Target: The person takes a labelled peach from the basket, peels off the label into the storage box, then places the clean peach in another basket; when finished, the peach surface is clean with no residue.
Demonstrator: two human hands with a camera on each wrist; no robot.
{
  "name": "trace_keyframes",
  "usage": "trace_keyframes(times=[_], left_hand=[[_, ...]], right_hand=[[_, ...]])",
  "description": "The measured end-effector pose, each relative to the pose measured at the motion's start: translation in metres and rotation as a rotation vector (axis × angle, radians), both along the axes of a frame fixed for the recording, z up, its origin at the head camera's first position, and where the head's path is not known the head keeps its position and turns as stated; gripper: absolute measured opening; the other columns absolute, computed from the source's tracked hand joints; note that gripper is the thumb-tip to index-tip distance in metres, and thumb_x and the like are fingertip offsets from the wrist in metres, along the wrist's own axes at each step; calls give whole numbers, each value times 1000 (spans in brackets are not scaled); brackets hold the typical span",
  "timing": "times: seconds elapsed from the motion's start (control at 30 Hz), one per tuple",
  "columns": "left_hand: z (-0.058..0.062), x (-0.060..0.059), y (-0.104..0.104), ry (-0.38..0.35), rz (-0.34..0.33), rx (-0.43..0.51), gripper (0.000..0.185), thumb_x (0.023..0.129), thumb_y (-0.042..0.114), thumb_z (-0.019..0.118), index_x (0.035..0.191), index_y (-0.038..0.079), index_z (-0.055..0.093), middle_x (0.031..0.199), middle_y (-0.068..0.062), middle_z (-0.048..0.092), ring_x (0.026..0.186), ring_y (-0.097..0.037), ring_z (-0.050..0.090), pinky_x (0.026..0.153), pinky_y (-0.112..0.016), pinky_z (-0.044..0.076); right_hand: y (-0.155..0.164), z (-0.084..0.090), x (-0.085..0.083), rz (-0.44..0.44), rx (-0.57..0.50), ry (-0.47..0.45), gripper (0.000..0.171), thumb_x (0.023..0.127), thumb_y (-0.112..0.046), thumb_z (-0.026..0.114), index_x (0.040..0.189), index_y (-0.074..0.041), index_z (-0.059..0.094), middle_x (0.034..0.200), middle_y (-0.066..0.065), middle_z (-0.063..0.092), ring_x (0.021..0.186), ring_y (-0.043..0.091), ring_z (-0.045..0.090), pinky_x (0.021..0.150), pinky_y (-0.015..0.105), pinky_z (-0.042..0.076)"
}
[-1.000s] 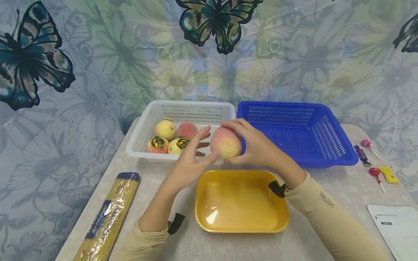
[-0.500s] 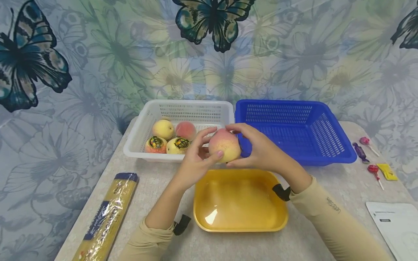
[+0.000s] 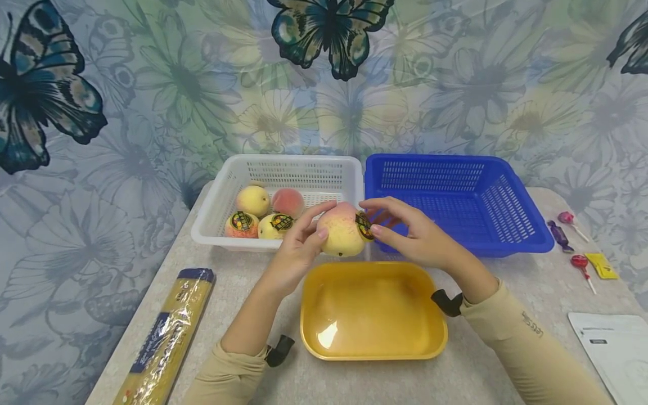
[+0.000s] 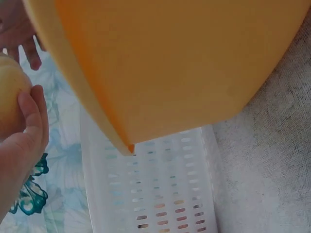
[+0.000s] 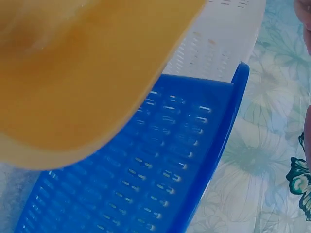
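Note:
Above the gap between the yellow tray (image 3: 374,315) and the baskets, my left hand (image 3: 298,253) holds a pink-and-yellow peach (image 3: 339,233) from its left side, thumb in front. A black round sticker (image 3: 364,225) on the peach faces right. My right hand (image 3: 420,233) is at that side, its thumb tip at the sticker's edge and its index finger near the top of the fruit. In the left wrist view the peach (image 4: 9,97) sits against the left fingers, with the right hand's spread fingers beyond it. Only a sliver of the right hand (image 5: 306,24) shows in the right wrist view.
A white basket (image 3: 329,173) holds several peaches, two with stickers. Beside it stands a blue basket (image 3: 450,216). A long golden packet (image 3: 169,332) lies at left. Lollipops (image 3: 579,264), wrapped candies (image 3: 601,266) and a white sheet (image 3: 615,349) lie at right.
The peach has turned in my hands, bringing its sticker into view on the right. My right hand's grip has loosened and its thumb has come up to the sticker.

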State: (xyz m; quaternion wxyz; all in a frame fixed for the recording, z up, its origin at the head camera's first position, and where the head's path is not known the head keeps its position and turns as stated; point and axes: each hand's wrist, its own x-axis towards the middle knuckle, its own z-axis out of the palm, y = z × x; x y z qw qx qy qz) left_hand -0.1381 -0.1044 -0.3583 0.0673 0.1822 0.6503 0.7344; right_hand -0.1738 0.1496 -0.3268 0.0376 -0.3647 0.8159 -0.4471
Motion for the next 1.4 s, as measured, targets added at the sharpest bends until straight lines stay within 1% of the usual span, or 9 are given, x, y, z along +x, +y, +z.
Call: trace_keyframes(times=[0.17, 0.3, 0.4, 0.57, 0.67, 0.77, 0.9, 1.23, 1.4], left_hand=[[1, 1, 1, -53, -10, 45, 47, 103, 15, 45, 150, 17, 40, 136, -16, 53, 100, -14, 61, 87, -26, 54], [0, 1, 0, -51, -28, 63, 48, 102, 13, 46, 149, 16, 40, 141, -18, 50, 105, -16, 62, 89, -27, 54], [-2, 0, 0, -46, -50, 85, 54, 99, 5, 53, 150, 16, 38, 144, -17, 47, 107, -17, 62, 88, -27, 56], [-4, 0, 1, -46, -63, 94, 71, 89, -6, 65, 150, 19, 38, 143, -15, 47, 107, -20, 64, 83, -29, 59], [-6, 0, 1, -49, -59, 89, 72, 88, -5, 67, 149, 19, 39, 142, -15, 48, 105, -21, 65, 82, -30, 59], [-7, -1, 0, -52, -56, 82, 70, 88, -3, 68, 148, 19, 40, 141, -16, 48, 104, -21, 65, 81, -29, 60], [-7, -1, 0, -51, -57, 72, 69, 89, -3, 68, 148, 19, 40, 140, -16, 49, 103, -21, 65, 81, -28, 59], [-8, 0, 1, -59, -51, 46, 68, 89, -2, 68, 148, 20, 41, 138, -18, 52, 102, -21, 65, 81, -28, 59], [-9, 0, 0, -77, -33, 32, 68, 88, -1, 70, 147, 20, 43, 135, -21, 53, 99, -20, 66, 81, -28, 59]], right_hand=[[-2, -1, 2, -17, -2, -40, 39, 101, -20, 58, 140, -20, 54, 120, -1, 64, 108, 13, 60, 92, 31, 52], [-3, -3, 2, -22, -38, -67, 38, 100, -19, 60, 137, -20, 56, 111, -1, 65, 102, 14, 61, 90, 30, 54], [-3, -5, 2, -27, -91, -103, 36, 99, -16, 61, 135, -18, 57, 104, 1, 63, 97, 16, 61, 88, 29, 55], [-3, -6, 2, -36, -188, -214, 34, 98, -12, 61, 132, -11, 58, 99, 8, 60, 88, 20, 61, 78, 27, 56], [-2, -5, 3, -57, -215, -272, 33, 99, -14, 61, 131, -11, 59, 99, 9, 59, 87, 21, 59, 74, 25, 55], [-2, -3, 4, -84, -226, -319, 32, 98, -17, 62, 131, -13, 60, 101, 10, 59, 90, 21, 60, 75, 24, 56], [-2, -1, 6, -103, -217, -355, 33, 98, -18, 64, 131, -14, 60, 103, 10, 62, 92, 21, 62, 78, 25, 57], [3, 3, 11, -107, -210, -356, 31, 98, -16, 62, 129, -12, 57, 105, 9, 63, 92, 21, 64, 80, 28, 59], [14, 3, 15, -118, -202, -348, 30, 99, -17, 61, 129, -12, 55, 112, 9, 63, 96, 20, 65, 84, 29, 59]])
